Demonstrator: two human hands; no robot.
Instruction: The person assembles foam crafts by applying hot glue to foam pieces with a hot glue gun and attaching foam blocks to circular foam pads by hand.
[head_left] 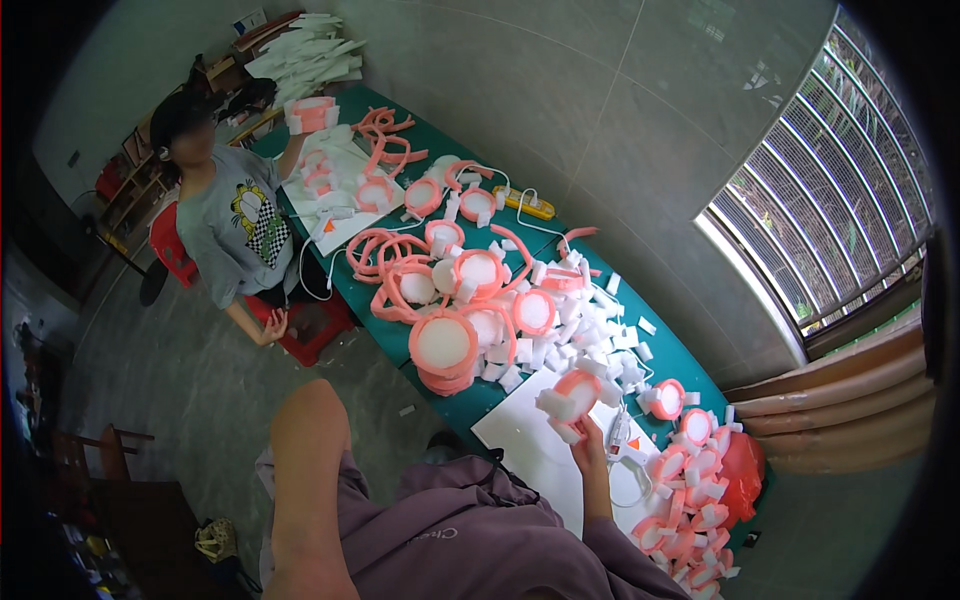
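right hand: mine (588, 440), raised over the white sheet (530, 440), fingers closed around the lower edge of a foam piece
left hand: not in view, only my bare knee (310, 440) and purple shorts (470, 540) showed at the lower edge
held piece: pink foam ring with white foam blocks (568, 398) stuck round it, sat just above and left of my right hand, touching the fingers, tilted
white sheet: flat on the green table (455, 408) under my hand, near table edge
finished pile: heap of pink-and-white ringed pieces (690, 500) to the right of my hand, near it, running down to the table end
red bag: red plastic bag (742, 465) right of that heap, at the table's far edge
loose blocks: scatter of small white foam blocks (585, 335) just beyond my hand, middle of table
discs: stack of pink-rimmed white foam discs (443, 350) left of the blocks, at near table edge
strips: curled pink foam strips (385, 150) at far end of table
power strip: yellow, long (530, 205), far side of table, white cable off it
labels: white sheet with a small orange triangle mark (327, 226) by the co-worker; could not tell more
co-worker: person in grey printed shirt (235, 225) seated on red stool, one hand lifted holding a pink-and-white foam piece (312, 113), well apart from me
white stack: pile of white foam sheets (310, 55) behind the co-worker
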